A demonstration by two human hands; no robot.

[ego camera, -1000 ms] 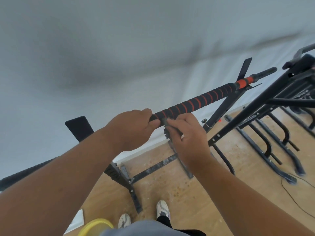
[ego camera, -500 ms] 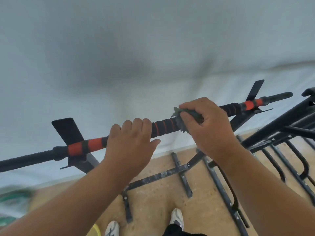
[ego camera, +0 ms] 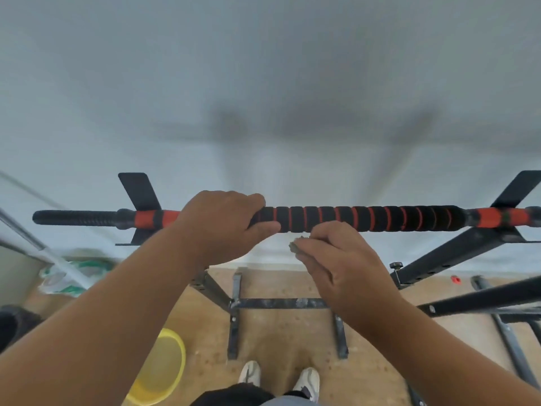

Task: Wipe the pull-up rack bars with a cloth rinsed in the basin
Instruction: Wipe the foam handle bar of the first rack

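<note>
Cloth (ego camera: 296,247): small grey-green wad, only an edge showing from the right hand (ego camera: 336,259), which is clenched round it just below the bar and not touching the foam; likely soft, damp and light, best kept bunched in the palm so it can wrap the bar. Pull-up bar (ego camera: 366,218): horizontal, padded in black foam with orange spiral bands, probably rigid beneath with a yielding, grippy surface that may drag on wet fabric. Left hand (ego camera: 222,221): closed over the bar at the left end of the foam, steadying. Brackets (ego camera: 139,190): dark plates at each end, interrupting a full-length pass. Basin (ego camera: 159,373): yellow, on the wooden floor at lower left, partly hidden by the left forearm, well apart from the bar. Frame base (ego camera: 278,303): scuffed black rails near the shoes (ego camera: 307,379). Further black bars (ego camera: 483,297) crowd the right side.
</note>
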